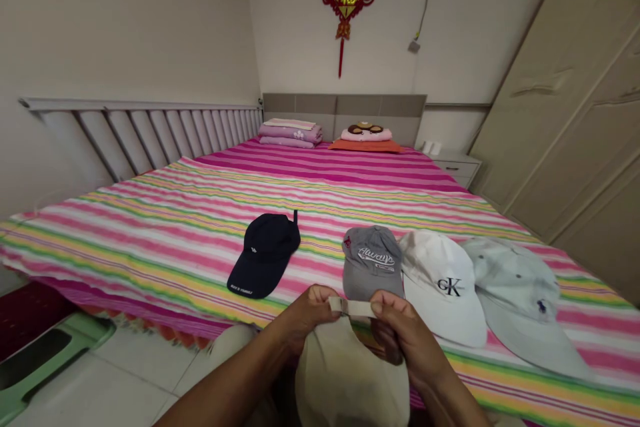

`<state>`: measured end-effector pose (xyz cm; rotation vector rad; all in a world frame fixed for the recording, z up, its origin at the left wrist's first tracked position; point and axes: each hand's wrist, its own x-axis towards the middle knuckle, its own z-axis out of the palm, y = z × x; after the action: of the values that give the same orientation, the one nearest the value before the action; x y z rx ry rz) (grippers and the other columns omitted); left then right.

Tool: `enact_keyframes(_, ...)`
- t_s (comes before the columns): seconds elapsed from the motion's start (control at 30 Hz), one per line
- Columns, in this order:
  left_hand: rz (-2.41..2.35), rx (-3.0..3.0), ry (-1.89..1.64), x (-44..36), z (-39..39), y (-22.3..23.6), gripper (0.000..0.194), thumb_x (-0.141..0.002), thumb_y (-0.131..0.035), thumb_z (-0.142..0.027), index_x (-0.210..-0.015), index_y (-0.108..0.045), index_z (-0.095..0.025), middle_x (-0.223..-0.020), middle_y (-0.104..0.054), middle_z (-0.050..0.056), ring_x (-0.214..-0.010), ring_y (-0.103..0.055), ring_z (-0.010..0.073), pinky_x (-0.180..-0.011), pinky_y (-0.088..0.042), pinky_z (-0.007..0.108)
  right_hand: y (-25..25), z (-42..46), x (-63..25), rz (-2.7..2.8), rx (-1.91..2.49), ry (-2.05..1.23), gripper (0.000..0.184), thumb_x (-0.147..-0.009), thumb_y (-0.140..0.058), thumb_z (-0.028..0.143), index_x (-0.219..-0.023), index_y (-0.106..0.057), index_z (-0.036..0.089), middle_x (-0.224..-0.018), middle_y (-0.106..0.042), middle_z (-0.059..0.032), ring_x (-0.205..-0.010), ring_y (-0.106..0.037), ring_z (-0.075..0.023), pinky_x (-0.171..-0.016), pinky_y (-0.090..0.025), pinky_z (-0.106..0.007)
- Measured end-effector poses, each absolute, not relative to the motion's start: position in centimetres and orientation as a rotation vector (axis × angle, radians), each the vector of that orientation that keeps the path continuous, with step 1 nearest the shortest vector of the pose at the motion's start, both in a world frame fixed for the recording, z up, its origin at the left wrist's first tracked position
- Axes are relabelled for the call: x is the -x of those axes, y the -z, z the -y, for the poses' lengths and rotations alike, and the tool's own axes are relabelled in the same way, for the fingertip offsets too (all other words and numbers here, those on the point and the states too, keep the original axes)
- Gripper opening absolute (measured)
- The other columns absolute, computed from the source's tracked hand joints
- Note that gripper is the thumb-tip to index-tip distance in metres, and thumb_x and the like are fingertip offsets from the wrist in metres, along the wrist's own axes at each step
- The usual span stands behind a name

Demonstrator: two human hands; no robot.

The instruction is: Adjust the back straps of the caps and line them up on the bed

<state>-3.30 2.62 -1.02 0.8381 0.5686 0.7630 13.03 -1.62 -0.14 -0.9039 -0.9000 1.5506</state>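
A beige baseball cap (353, 373) hangs between my hands at the bottom of the view, its back strap uppermost. My left hand (313, 313) pinches the strap's left part beside a small buckle. The strap's right end is gripped by my right hand (400, 330), thumb on top. Beyond them on the bed lie a grey cap (373, 260) with "Always" lettering, a white cap (445, 287) marked "CK" and a pale mint cap (525, 293), in a touching row. Farther left sits a dark navy cap (265, 253), its strap sticking up.
The caps lie on a bed with a striped sheet (165, 213). Folded bedding (290, 133) and a pink-and-orange stack (367, 140) rest by the headboard. A green stool (60, 360) stands on the tiled floor at lower left; a wardrobe (565, 113) rises at right.
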Motion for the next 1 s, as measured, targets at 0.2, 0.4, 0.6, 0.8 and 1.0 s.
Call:
enact_keyframes(0.2,-0.57,-0.722,-0.864,5.0,-3.1,1.7,0.031,-0.048,-0.077,-0.03,-0.052,-0.053,-0.012,-0.042,-0.046,-0.004,-0.036,-0.038,0.0043,-0.039,-0.029,0.018,1.1,-0.1,-14.6,0.533,0.742,-1.522,0.024,-0.064,-0.068,0.028,-0.06,-0.046,0.018,-0.043,-0.041,0.0087,-0.036,-0.035,-0.0043,-0.039,-0.03,-0.017)
enact_keyframes(0.4,-0.553,-0.652,-0.971,6.1,-3.7,0.5,0.027,-0.047,-0.077,-0.023,-0.054,-0.053,-0.012,-0.044,-0.048,-0.005,-0.038,-0.044,0.0057,-0.042,-0.033,0.018,3.0,0.3,-14.0,0.73,0.8,-1.925,0.026,-0.065,-0.07,0.029,-0.082,-0.064,0.012,-0.074,-0.067,-0.0068,-0.071,-0.062,-0.0182,-0.067,-0.044,-0.028)
enact_keyframes(0.6,-0.635,-0.555,-1.006,9.7,-4.5,-0.4,0.016,-0.055,-0.071,-0.016,-0.068,-0.062,-0.013,-0.057,-0.06,-0.001,-0.051,-0.056,0.0099,-0.056,-0.044,0.022,2.6,-0.8,-11.7,0.606,0.659,-1.856,0.016,-0.065,-0.071,0.022,-0.079,-0.065,0.016,-0.073,-0.068,-0.0019,-0.065,-0.062,-0.0135,-0.065,-0.045,-0.023)
enact_keyframes(0.8,-0.492,-0.727,-1.034,15.5,-3.4,1.9,0.031,-0.051,-0.074,-0.016,-0.08,-0.066,-0.011,-0.071,-0.068,0.006,-0.065,-0.063,0.016,-0.065,-0.048,0.025,0.4,-3.2,-8.7,0.544,0.676,-1.833,0.019,-0.057,-0.077,0.019,-0.063,-0.06,0.015,-0.054,-0.061,0.004,-0.048,-0.054,-0.0079,-0.05,-0.041,-0.018)
enact_keyframes(1.0,-0.742,-0.851,-1.17,19.1,-5.7,-0.4,0.019,-0.058,-0.072,-0.016,-0.075,-0.065,-0.011,-0.065,-0.065,0.004,-0.057,-0.06,0.0124,-0.057,-0.047,0.022,-1.7,-6.9,-5.0,0.738,0.619,-1.862,0.022,-0.059,-0.076,0.024,-0.072,-0.061,0.015,-0.062,-0.063,0.001,-0.053,-0.057,-0.0102,-0.053,-0.043,-0.02)
